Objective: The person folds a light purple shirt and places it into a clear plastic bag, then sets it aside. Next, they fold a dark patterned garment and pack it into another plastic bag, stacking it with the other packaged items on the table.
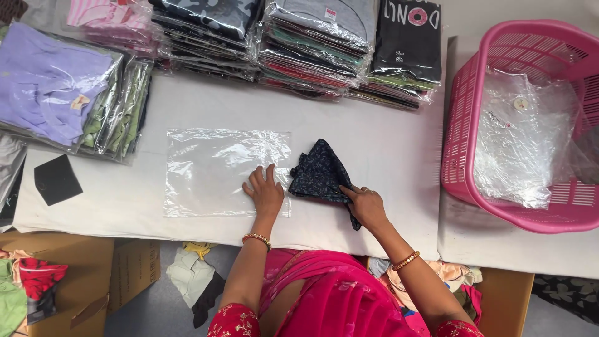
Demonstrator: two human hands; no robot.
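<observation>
A clear flat plastic bag (pixel 212 171) lies on the white table (pixel 374 131). My left hand (pixel 265 190) rests flat with spread fingers on the bag's right end, near its opening. Just right of it sits a folded dark navy patterned garment (pixel 318 173). My right hand (pixel 365 205) grips the garment's lower right corner, fingers closed on the cloth.
Stacks of bagged folded clothes (pixel 312 43) line the far edge, with more bagged clothes (pixel 68 93) at the left. A pink basket (pixel 462 118) holding clear bags stands at the right. A black card (pixel 56 179) lies at left. Cardboard boxes (pixel 93 274) sit below.
</observation>
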